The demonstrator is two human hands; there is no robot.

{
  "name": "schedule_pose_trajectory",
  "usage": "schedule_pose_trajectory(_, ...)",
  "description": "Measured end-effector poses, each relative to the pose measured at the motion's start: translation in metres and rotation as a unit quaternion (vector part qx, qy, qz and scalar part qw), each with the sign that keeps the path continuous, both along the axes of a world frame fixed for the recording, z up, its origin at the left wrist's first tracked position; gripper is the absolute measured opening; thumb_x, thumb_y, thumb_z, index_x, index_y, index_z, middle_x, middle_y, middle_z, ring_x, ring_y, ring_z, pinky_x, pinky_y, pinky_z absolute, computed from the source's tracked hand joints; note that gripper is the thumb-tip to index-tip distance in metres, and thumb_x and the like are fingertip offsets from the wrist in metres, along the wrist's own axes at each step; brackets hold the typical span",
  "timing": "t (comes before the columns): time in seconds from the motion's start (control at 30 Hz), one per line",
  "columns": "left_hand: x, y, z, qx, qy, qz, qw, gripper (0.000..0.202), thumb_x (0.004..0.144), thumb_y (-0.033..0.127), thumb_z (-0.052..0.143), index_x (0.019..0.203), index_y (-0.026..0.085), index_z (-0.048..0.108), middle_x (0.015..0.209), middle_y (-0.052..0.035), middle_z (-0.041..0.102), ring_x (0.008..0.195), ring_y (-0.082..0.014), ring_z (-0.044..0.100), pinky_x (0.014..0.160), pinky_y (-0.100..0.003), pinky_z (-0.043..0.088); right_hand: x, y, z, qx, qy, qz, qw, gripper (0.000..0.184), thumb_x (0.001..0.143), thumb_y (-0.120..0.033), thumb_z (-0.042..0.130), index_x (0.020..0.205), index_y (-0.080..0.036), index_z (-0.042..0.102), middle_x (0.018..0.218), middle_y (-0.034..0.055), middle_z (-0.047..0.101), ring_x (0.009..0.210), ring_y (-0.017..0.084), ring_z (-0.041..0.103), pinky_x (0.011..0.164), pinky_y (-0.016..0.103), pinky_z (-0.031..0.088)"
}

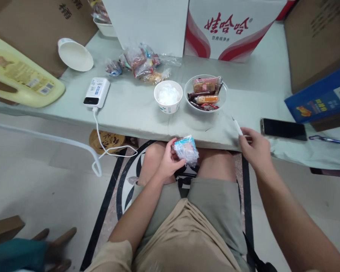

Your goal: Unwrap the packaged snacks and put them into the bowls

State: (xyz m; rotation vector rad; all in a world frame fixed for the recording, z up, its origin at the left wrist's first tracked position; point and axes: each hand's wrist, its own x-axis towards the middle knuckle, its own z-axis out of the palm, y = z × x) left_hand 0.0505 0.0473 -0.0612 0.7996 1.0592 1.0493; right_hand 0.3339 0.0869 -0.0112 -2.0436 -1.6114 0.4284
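My left hand (167, 160) is closed around a small snack in a clear and blue wrapper (186, 150), held over my knees just under the table edge. My right hand (255, 149) pinches a thin white object (238, 127) at the front edge of the table; I cannot make out what that object is. Behind my hands stand a white paper cup with crumpled clear wrappers (168, 96) and a clear bowl of wrapped snacks (206, 93).
A table with a pale green cloth (136, 109) carries a white power bank with cable (96, 92), a tipped paper cup (74, 55), a pile of bagged snacks (140, 64), a black phone (283, 129), a pen (325, 139), cardboard boxes and a blue box (320, 98). Another person's hand (55, 245) shows bottom left.
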Motion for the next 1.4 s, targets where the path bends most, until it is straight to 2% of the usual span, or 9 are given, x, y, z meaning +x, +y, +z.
schedule_pose_trajectory(0.13, 0.009, 0.001, 0.005, 0.002, 0.019, 0.021, 1.000, 0.090, 0.062, 0.025, 0.084, 0.140, 0.024, 0.038, 0.142, -0.0159, 0.052, 0.122, -0.0277, 0.060, 0.098, -0.037, 0.051, -0.050, -0.066, 0.000, -0.054, 0.295, 0.037, 0.953, 0.042, 0.087, -0.046, 0.061, 0.120, -0.021, 0.069, 0.087, 0.0072, 0.074, 0.073, 0.023, 0.071, 0.070, 0.039, 0.059)
schedule_pose_trajectory(0.3, 0.022, -0.005, 0.013, 0.023, 0.042, 0.010, 0.999, 0.084, 0.066, 0.024, 0.081, 0.139, 0.025, 0.040, 0.143, -0.0138, 0.053, 0.122, -0.0266, 0.060, 0.100, -0.037, 0.051, -0.097, -0.093, -0.015, -0.075, 0.408, 0.073, 0.907, 0.039, 0.086, -0.049, 0.064, 0.112, -0.022, 0.072, 0.099, 0.0080, 0.073, 0.072, 0.020, 0.071, 0.070, 0.038, 0.062)
schedule_pose_trajectory(0.47, 0.014, -0.008, 0.023, 0.016, 0.013, 0.090, 0.996, 0.086, 0.063, 0.028, 0.086, 0.135, 0.027, 0.040, 0.136, -0.0115, 0.058, 0.122, -0.0261, 0.059, 0.099, -0.034, 0.051, -0.091, -0.104, -0.028, -0.115, 0.439, 0.056, 0.890, 0.036, 0.081, -0.053, 0.069, 0.099, -0.022, 0.068, 0.092, 0.0064, 0.073, 0.076, 0.021, 0.071, 0.073, 0.037, 0.061)
schedule_pose_trajectory(0.6, 0.001, -0.003, 0.031, -0.025, -0.039, 0.162, 0.986, 0.086, 0.060, 0.031, 0.089, 0.130, 0.032, 0.039, 0.127, -0.0067, 0.059, 0.109, -0.0233, 0.063, 0.074, -0.026, 0.058, -0.060, -0.119, -0.030, -0.139, 0.403, 0.076, 0.901, 0.036, 0.082, -0.055, 0.067, 0.097, -0.022, 0.067, 0.084, 0.0069, 0.073, 0.074, 0.022, 0.070, 0.069, 0.037, 0.059)
schedule_pose_trajectory(0.77, 0.000, -0.003, 0.032, -0.060, -0.082, 0.127, 0.987, 0.075, 0.059, 0.031, 0.090, 0.119, 0.032, 0.045, 0.117, -0.0012, 0.060, 0.091, -0.0155, 0.063, 0.064, -0.022, 0.057, -0.007, -0.074, -0.014, 0.010, 0.127, -0.019, 0.992, 0.028, 0.083, -0.047, 0.063, 0.097, -0.023, 0.067, 0.084, 0.0076, 0.072, 0.076, 0.025, 0.067, 0.075, 0.041, 0.053)
schedule_pose_trajectory(1.0, 0.004, -0.003, 0.032, -0.060, -0.097, 0.096, 0.989, 0.063, 0.063, 0.038, 0.087, 0.111, 0.030, 0.049, 0.118, 0.0009, 0.061, 0.087, -0.0124, 0.064, 0.073, -0.027, 0.060, 0.014, 0.037, -0.002, 0.061, -0.072, 0.018, 0.995, 0.022, 0.079, -0.026, 0.053, 0.095, -0.019, 0.066, 0.100, 0.0164, 0.072, 0.098, 0.033, 0.066, 0.089, 0.049, 0.048)
schedule_pose_trajectory(1.13, 0.002, 0.002, 0.030, -0.069, -0.099, 0.112, 0.986, 0.059, 0.069, 0.047, 0.083, 0.114, 0.028, 0.050, 0.102, 0.0001, 0.067, 0.077, -0.0129, 0.066, 0.074, -0.032, 0.059, -0.029, 0.008, -0.006, 0.072, 0.120, 0.053, 0.989, 0.026, 0.083, -0.031, 0.055, 0.106, -0.022, 0.065, 0.116, 0.0132, 0.070, 0.113, 0.030, 0.063, 0.102, 0.050, 0.045)
schedule_pose_trajectory(1.27, 0.012, 0.005, 0.027, -0.116, -0.117, 0.105, 0.981, 0.055, 0.076, 0.065, 0.069, 0.107, 0.021, 0.057, 0.091, -0.0050, 0.071, 0.082, -0.0198, 0.069, 0.067, -0.029, 0.058, -0.087, -0.050, -0.020, -0.052, 0.442, 0.103, 0.890, 0.047, 0.078, -0.043, 0.068, 0.121, -0.026, 0.057, 0.123, 0.0100, 0.068, 0.109, 0.026, 0.066, 0.092, 0.043, 0.054)
schedule_pose_trajectory(1.4, 0.011, 0.006, 0.034, -0.162, -0.140, -0.025, 0.976, 0.077, 0.072, 0.086, 0.051, 0.112, 0.019, 0.058, 0.090, -0.0090, 0.072, 0.085, -0.0261, 0.072, 0.066, -0.034, 0.059, -0.112, -0.073, -0.034, -0.054, 0.551, 0.001, 0.833, 0.042, 0.076, -0.049, 0.073, 0.109, -0.025, 0.061, 0.106, 0.0055, 0.070, 0.094, 0.021, 0.066, 0.085, 0.036, 0.056)
